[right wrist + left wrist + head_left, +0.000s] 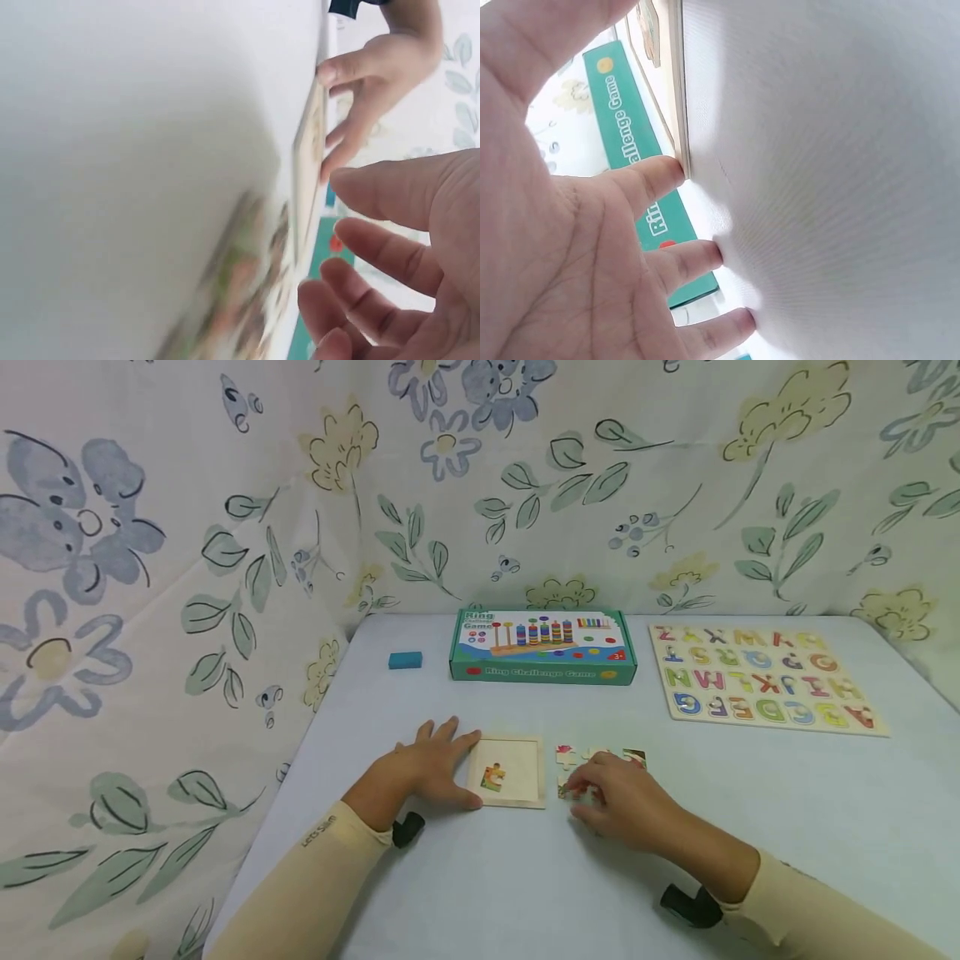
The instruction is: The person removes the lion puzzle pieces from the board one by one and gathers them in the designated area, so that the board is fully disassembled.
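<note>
A shallow square wooden puzzle tray (527,770) lies on the white table, with one jigsaw piece (492,777) in its lower left part. My left hand (437,770) is spread at the tray's left side, thumb and index finger at its edge; the left wrist view shows a fingertip against the tray's side (679,105). Right of the tray lie several loose jigsaw pieces (566,755), partly covered by my right hand (628,803). In the right wrist view, thumb and fingers (379,259) are loosely bent and apart, nothing between them, beside blurred pieces (232,289).
Behind the tray stands a green Ring Challenge Game box (543,673). A small blue block (405,660) lies to its left. At the right back is a wooden alphabet board (772,681) with coloured letters. A flowered cloth (570,527) hangs behind the table.
</note>
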